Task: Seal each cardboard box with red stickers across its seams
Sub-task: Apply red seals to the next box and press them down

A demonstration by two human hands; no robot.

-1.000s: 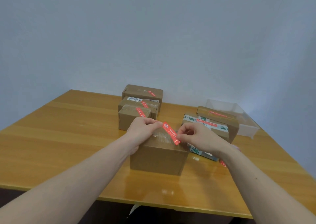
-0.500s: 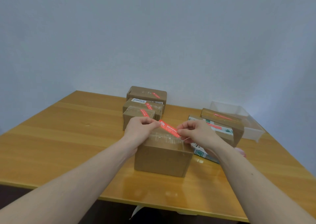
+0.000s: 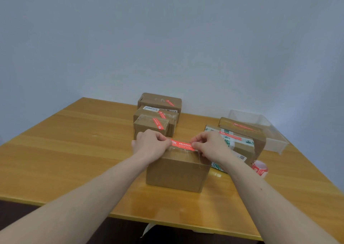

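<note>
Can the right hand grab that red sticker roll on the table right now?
Probably not yet. The right hand is busy pinching the red sticker over the front box. The sticker roll sits uncovered beside that arm, so once it lets go, the way looks free.

A yellow wooden desk [image 3: 74, 150] carries cardboard boxes: one [image 3: 176, 173] under both grips, three [image 3: 150, 125] beyond, two [image 3: 240, 141] right, beside a sticker roll [image 3: 260, 169] and clear tray [image 3: 264, 126].

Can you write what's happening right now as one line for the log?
step: sticking | left hand: pinches red sticker | right hand: pinches sticker | sticker: over near box top | sticker roll: on table
</note>
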